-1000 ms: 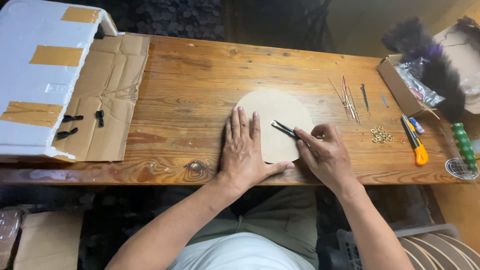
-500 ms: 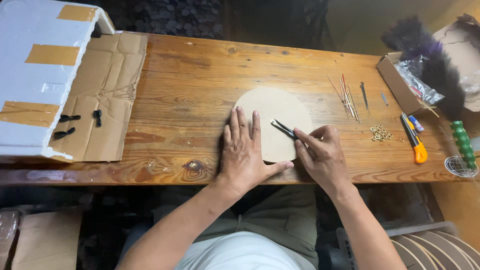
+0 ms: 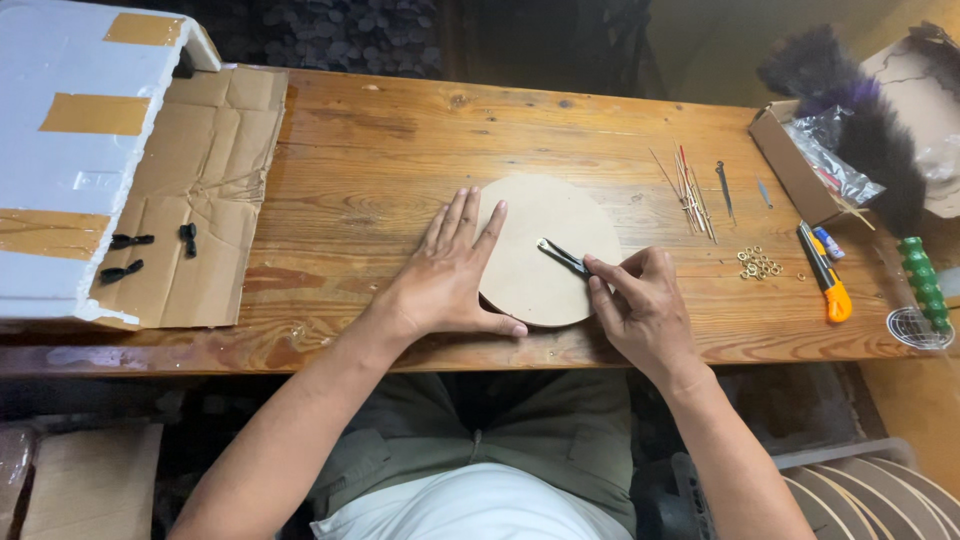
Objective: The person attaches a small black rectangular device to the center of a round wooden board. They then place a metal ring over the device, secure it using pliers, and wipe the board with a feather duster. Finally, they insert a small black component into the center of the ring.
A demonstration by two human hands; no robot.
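Disc: round, flat, tan board disc (image 3: 535, 250) lies flat on the table, near the front edge and roughly at mid-length.
Table: long wooden plank table (image 3: 400, 150) with visible grain and knots; worn front edge.
Room: dim surroundings; dark patterned material beyond the far edge of the table; stacked round rims visible at lower right, below table level.
Left hand: left hand (image 3: 450, 275) rests palm down, fingers spread and open, pressing on the left part of the disc; thumb lies along the disc's lower edge.
Right hand: right hand (image 3: 640, 305) is closed around a slim dark metal tool (image 3: 562, 256), pinched between thumb and fingers; the tool tip rests on the disc surface.
Foam box: white foam box (image 3: 70, 150) with brown tape strips sits at the left end of the table.
Cardboard sheet: flattened cardboard sheet (image 3: 200, 190) lies beside the foam box, carrying small black clips (image 3: 130, 255).
Cardboard box: open cardboard box (image 3: 785, 150) at far right holds clear plastic bags (image 3: 830, 140); dark feathers (image 3: 860, 110) lie across it.
Loose items: thin sticks (image 3: 688, 185), brass rings (image 3: 758, 263), orange utility knife (image 3: 826, 275), green beaded handle (image 3: 920, 280).
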